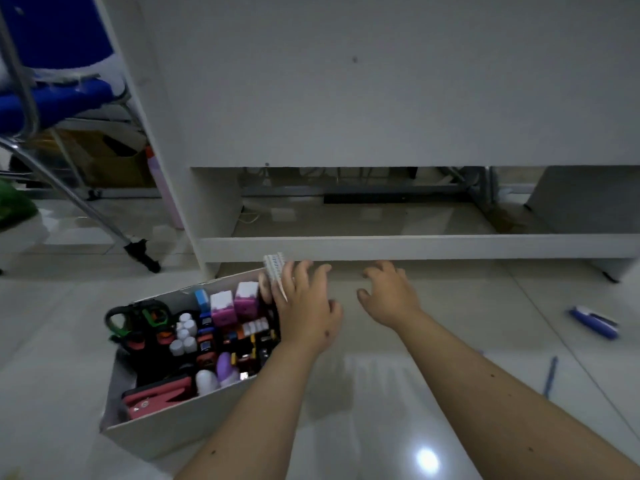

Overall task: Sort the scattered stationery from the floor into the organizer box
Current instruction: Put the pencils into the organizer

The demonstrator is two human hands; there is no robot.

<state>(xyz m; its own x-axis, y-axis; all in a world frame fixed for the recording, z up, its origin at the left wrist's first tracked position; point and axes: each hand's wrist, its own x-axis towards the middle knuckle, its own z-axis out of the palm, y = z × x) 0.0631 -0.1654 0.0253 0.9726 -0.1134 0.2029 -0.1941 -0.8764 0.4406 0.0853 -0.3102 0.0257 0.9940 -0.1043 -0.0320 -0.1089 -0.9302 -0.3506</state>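
Left hand (pixel 304 306) is over the far right corner of the organizer box (pixel 173 424), w/ a white ridged pack (pixel 275 268) between thumb and fingers; fingers look curled round it, pack stands up above the box rim. What the pack is, can't tell, too blurry. Right hand (pixel 388 292) hovers over the bare floor (pixel 381 410) just right of the left hand, fingers spread and loosely bent, holding nothing.

Box sits on the floor at lower left, angled, already packed: green-handled scissors (pixel 136 318) at far left, a cluster of small white caps (pixel 183 336), two pink-and-white blocks (pixel 235 303), a red stapler-like tool (pixel 156 400) at the near end, a purple item (pixel 225 367), plus many small black/red/orange bits in the mid section.

Still on the floor at right: a blue-and-white stapler-like item (pixel 594 322), well apart from the hands, and a thin blue pen (pixel 550 375) nearer the right forearm.

Behind: white desk (pixel 346 98) panel w/ low crossbar, blue chair (pixel 52 95) at upper left.
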